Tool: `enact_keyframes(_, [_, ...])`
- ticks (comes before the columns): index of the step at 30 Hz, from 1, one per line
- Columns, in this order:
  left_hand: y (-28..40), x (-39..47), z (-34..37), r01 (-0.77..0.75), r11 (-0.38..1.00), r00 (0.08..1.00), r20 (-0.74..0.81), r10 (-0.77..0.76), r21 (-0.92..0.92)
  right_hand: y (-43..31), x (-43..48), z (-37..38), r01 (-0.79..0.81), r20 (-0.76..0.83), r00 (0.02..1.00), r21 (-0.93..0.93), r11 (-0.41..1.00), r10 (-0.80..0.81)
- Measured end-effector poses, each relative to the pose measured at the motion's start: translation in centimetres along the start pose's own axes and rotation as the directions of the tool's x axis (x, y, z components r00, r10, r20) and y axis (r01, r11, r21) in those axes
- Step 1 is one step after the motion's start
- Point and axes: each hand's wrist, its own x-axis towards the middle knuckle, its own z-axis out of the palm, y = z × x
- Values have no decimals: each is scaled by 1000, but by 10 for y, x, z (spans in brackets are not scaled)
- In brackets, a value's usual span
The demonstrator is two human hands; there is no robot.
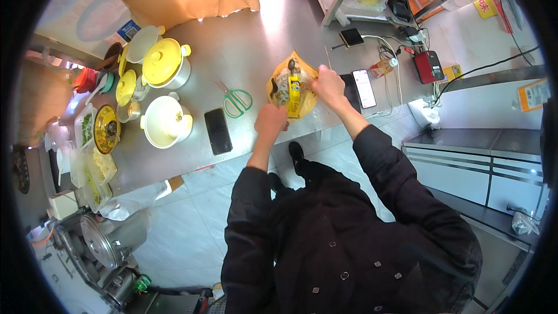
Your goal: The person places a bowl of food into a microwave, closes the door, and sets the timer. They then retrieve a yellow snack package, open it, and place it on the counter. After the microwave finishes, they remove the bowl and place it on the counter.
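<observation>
A yellow bag (308, 104) stands with its mouth spread wide at the front edge of the metal counter (192, 161). My left hand (270, 121) pinches its near left rim, while the right rim is gripped by my right hand (328, 86). Inside, a yellow printed packet (294, 96) lies over a pale container (281, 87) whose contents show only in part. Left of the bag are green-handled scissors (236, 101) and a dark phone (218, 131). A lit phone (364, 89) lies beyond my right hand.
At left stand a white pot (163, 133), a yellow-lidded pot (162, 62), a patterned bowl (101, 128) and food containers (93, 183). Toward the right are a drink bottle (383, 68), cables, a red device (428, 67) and a metal shelf (335, 4). A lidded steel pot (100, 242) stands lower left.
</observation>
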Motion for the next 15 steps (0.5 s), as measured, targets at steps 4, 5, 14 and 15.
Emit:
enact_keyframes(4, [20,3,-22,-184,935,982,-14,188,-302,13,16,2,249,-277,941,187,950,-192])
enact_keyframes(5, [23,-1,-27,-130,979,990,26,135,-155,19,14,4,243,-296,941,246,938,-166])
enact_keyframes(14, [38,46,-39,-220,839,832,-354,427,497,27,5,-10,255,-366,911,139,957,-189])
enact_keyframes(15, [35,58,-40,-219,848,829,-367,423,483,20,4,-17,185,-295,945,116,976,-144])
